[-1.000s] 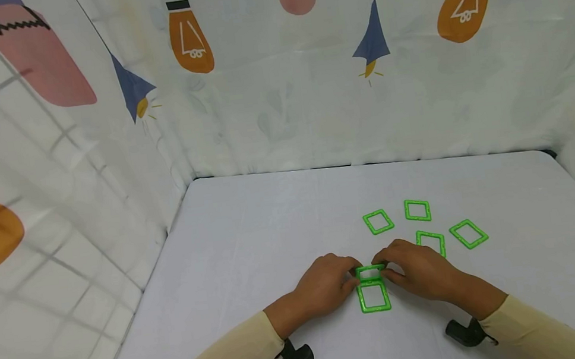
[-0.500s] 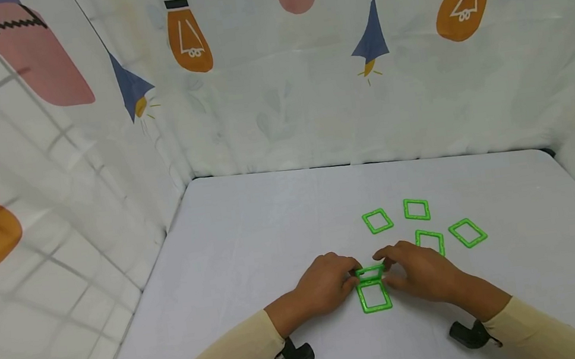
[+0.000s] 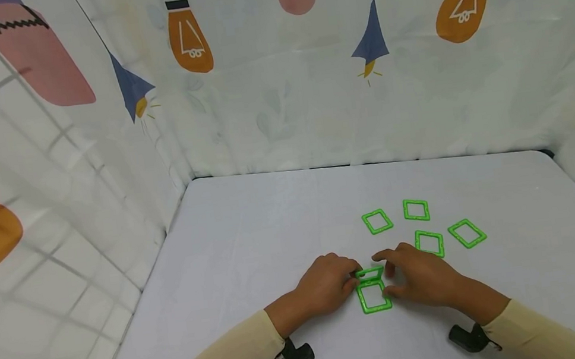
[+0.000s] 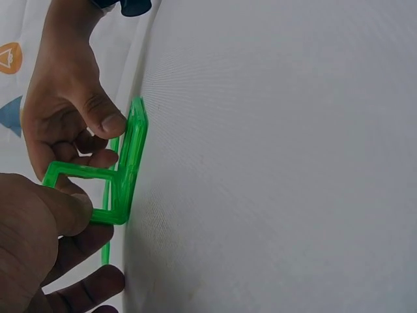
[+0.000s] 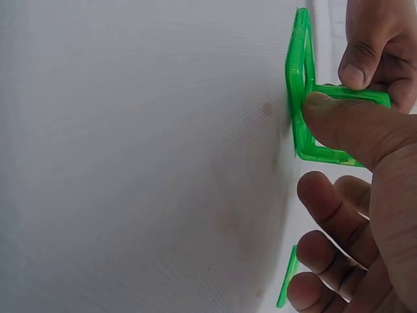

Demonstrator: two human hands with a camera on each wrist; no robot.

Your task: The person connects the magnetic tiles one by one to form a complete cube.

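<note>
Two green square frame tiles meet along an edge in front of me. The flat tile (image 3: 377, 309) lies on the table; the upright tile (image 3: 368, 270) stands up from its far edge, leaning slightly. My left hand (image 3: 324, 284) pinches the upright tile at its left side, thumb in front, as the left wrist view shows. The right hand (image 3: 423, 273) is at the right side of the pair, fingers apart and relaxed. Its thumb (image 5: 339, 120) touches the tiles near their shared edge, while its other fingers stand off them.
Beyond the right hand lie several loose green square tiles, among them a left one (image 3: 377, 222), a back one (image 3: 417, 209), a right one (image 3: 467, 233) and a near one (image 3: 429, 243). The white table (image 3: 250, 226) meets a printed curtain (image 3: 279, 114) at the back.
My right fingers have let go of the upright tile's right side and spread, and the thumb has dropped toward the flat tile. The upright tile has tilted a little; the left hand stays put.
</note>
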